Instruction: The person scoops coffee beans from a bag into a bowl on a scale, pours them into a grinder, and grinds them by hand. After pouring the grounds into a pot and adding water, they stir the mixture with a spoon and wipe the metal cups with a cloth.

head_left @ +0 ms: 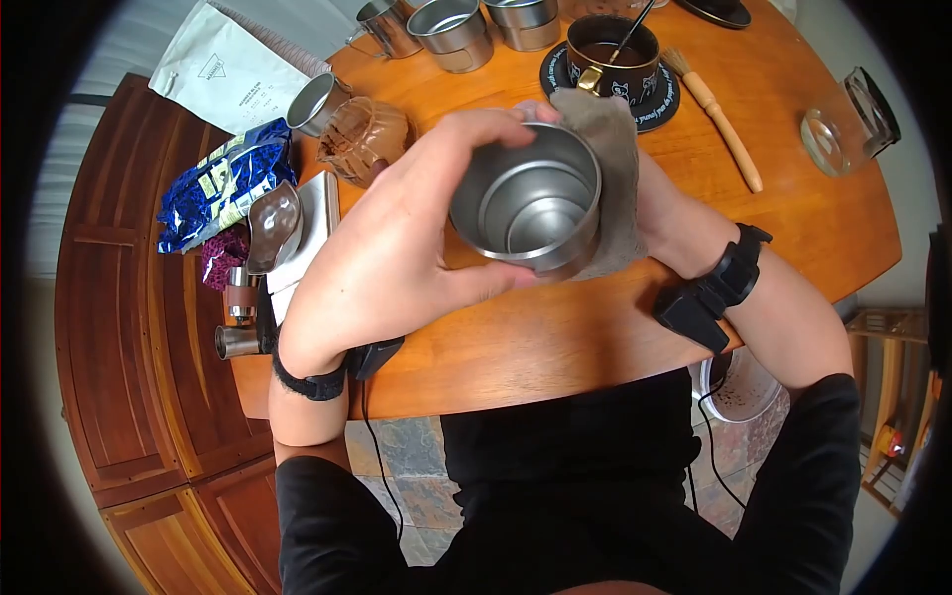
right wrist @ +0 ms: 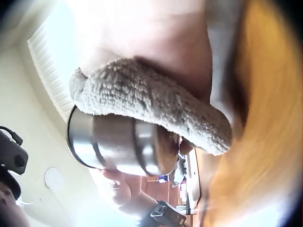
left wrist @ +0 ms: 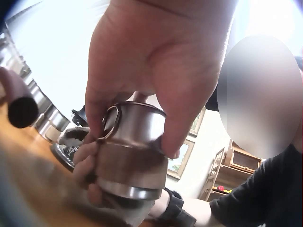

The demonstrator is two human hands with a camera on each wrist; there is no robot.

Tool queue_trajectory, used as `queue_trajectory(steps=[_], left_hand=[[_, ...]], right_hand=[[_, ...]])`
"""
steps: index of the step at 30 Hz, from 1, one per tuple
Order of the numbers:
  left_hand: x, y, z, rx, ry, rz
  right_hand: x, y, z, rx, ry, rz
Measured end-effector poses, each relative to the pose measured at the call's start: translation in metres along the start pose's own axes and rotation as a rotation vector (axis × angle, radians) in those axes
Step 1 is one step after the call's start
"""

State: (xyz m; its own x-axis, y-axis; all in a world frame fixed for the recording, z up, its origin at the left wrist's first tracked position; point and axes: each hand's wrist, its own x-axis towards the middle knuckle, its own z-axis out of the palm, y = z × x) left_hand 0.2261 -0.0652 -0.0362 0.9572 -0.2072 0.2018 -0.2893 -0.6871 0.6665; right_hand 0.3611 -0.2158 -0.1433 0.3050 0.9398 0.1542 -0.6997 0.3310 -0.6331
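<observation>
A steel cup (head_left: pixel 545 213) is held up above the table, its mouth tilted toward the head camera, and it looks empty inside. My left hand (head_left: pixel 397 223) grips its rim, thumb on the near side and fingers on the far side. A grey cloth (head_left: pixel 610 178) lies against the cup's right side, with my right hand (head_left: pixel 664 208) behind it, pressing it to the cup. In the left wrist view the cup (left wrist: pixel 132 163) shows a folded wire handle and my left hand (left wrist: pixel 151 61) above. The cloth (right wrist: pixel 151 101) covers most of my right fingers in the right wrist view.
Several steel cups (head_left: pixel 451 35) stand at the back, beside a black mug (head_left: pixel 613 59) on a round coaster. A wooden brush (head_left: pixel 729 129) and a glass dish (head_left: pixel 825 141) lie to the right. On the left are a brown ribbed cup (head_left: pixel 365 139), a white bag (head_left: pixel 223 69) and a blue packet (head_left: pixel 223 183).
</observation>
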Motion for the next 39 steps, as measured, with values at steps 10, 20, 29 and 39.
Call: queue_trajectory(steps=[10,20,29,39], left_hand=[[-0.004,0.004,-0.002,0.201,-0.076,0.115],[-0.007,0.035,-0.053,0.345,0.231,0.149],[0.059,-0.067,-0.144,0.717,0.283,-0.232],[0.102,-0.112,-0.121,0.786,-0.066,-0.526]], right_hand=[[0.003,-0.006,0.003,-0.417,0.077,0.056],[0.0,-0.005,0.006,-0.31,0.224,0.23],[-0.004,-0.008,0.021,-0.222,0.275,0.31],[-0.003,-0.001,0.022,0.049,0.126,0.247]])
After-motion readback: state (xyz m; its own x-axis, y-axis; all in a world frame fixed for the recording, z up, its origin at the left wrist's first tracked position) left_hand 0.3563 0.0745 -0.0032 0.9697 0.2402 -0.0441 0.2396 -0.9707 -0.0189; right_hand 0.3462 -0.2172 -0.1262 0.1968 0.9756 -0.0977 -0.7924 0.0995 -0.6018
